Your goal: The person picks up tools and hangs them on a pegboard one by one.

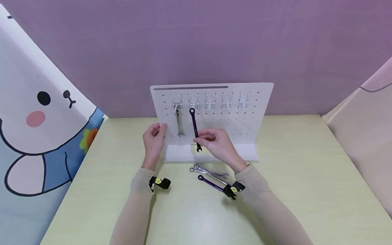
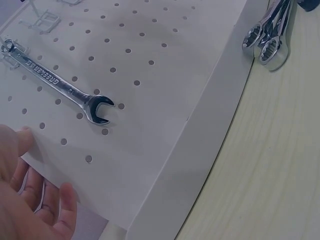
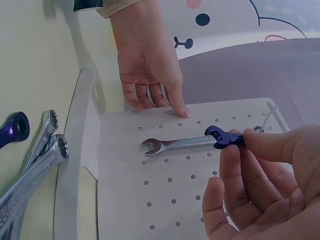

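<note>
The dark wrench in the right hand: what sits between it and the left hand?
In the head view, a silver wrench hanging on the pegboard lies between the dark wrench and the left hand.

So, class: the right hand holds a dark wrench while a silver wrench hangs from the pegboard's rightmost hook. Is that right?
Not quite: the head view shows the silver wrench hanging from the leftmost hook. The right hand does hold a dark wrench.
</note>
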The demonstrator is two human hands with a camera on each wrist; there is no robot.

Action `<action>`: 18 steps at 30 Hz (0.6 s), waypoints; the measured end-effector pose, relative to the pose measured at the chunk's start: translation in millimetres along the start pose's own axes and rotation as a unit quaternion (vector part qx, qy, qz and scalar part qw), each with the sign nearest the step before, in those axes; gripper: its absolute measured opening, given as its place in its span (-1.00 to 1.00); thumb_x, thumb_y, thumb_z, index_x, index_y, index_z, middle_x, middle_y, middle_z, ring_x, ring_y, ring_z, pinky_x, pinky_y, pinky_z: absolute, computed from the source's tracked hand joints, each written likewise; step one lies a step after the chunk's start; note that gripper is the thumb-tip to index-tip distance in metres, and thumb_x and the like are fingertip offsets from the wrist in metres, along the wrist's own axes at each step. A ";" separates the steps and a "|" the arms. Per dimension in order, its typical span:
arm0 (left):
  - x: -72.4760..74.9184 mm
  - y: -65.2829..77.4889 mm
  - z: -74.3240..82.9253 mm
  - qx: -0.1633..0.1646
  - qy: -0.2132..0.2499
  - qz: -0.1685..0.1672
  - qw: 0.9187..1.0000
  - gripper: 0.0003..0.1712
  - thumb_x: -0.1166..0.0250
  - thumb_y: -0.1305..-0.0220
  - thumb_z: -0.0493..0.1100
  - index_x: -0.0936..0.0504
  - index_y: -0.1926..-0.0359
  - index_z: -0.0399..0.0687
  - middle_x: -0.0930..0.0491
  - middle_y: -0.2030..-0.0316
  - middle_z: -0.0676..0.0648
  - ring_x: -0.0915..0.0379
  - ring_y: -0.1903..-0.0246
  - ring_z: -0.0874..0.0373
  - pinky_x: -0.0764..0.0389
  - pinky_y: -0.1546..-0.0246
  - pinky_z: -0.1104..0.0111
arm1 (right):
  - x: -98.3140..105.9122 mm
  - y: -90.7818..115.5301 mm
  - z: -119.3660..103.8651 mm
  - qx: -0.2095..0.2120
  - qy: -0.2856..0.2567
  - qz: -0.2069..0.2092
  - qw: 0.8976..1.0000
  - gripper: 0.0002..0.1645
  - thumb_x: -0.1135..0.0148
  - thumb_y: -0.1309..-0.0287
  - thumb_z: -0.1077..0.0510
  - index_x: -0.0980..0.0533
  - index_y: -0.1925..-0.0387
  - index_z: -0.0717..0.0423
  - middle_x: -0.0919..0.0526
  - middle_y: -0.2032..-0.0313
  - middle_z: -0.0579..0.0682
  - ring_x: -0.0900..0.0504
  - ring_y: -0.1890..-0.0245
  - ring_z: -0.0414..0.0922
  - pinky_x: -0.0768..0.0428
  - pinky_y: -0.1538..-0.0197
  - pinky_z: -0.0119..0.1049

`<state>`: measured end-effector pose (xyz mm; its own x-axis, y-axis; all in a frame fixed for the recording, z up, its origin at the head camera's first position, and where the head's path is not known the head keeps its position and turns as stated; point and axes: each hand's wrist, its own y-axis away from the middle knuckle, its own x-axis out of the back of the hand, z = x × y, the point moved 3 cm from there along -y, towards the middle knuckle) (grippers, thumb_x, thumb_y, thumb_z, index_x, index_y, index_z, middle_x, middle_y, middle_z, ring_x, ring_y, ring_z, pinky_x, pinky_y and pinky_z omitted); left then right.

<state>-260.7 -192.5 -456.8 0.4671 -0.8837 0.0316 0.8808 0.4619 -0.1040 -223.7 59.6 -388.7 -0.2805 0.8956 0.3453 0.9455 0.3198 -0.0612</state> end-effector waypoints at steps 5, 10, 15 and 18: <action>0.7 0.1 0.0 0.006 -0.003 0.001 1.000 -0.64 -0.41 -0.48 -0.06 -0.72 -0.03 -0.31 -0.63 0.41 0.22 -0.50 0.36 0.35 -0.57 0.32 0.59 | 0.4 -1.9 0.8 0.000 0.003 0.000 1.000 -0.61 -0.44 -0.37 0.11 -0.69 -0.12 0.23 -0.84 0.02 0.10 -0.80 0.02 0.00 -0.74 -0.11 -0.15; 1.1 0.8 -0.3 0.008 -0.005 0.002 1.000 -0.65 -0.40 -0.48 -0.07 -0.72 -0.03 -0.29 -0.62 0.40 0.20 -0.50 0.35 0.34 -0.58 0.32 0.58 | 1.5 -3.3 1.7 0.002 0.006 -0.001 1.000 -0.62 -0.42 -0.39 0.13 -0.68 -0.12 0.25 -0.84 0.03 0.11 -0.80 0.04 -0.01 -0.74 -0.07 -0.18; 1.7 0.9 0.4 0.001 -0.005 0.004 1.000 -0.66 -0.41 -0.48 -0.08 -0.72 -0.02 -0.30 -0.63 0.42 0.21 -0.50 0.36 0.35 -0.57 0.32 0.58 | 2.9 -3.9 -0.1 0.005 0.010 0.000 1.000 -0.64 -0.41 -0.39 0.13 -0.69 -0.12 0.24 -0.84 0.04 0.12 -0.81 0.06 0.00 -0.74 -0.05 -0.19; 2.2 1.1 1.4 0.001 -0.007 0.002 1.000 -0.66 -0.40 -0.48 -0.07 -0.72 -0.02 -0.30 -0.63 0.41 0.22 -0.50 0.36 0.35 -0.58 0.32 0.58 | 3.1 -5.0 -0.2 0.006 0.010 0.001 1.000 -0.64 -0.42 -0.39 0.13 -0.69 -0.11 0.24 -0.84 0.04 0.13 -0.81 0.05 0.02 -0.74 -0.05 -0.17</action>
<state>-258.6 -193.8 -455.5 0.4721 -0.8804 0.0455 0.8789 0.4661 -0.1019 -229.3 60.7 -387.1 -0.2751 0.8899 0.3640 0.9440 0.3217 -0.0732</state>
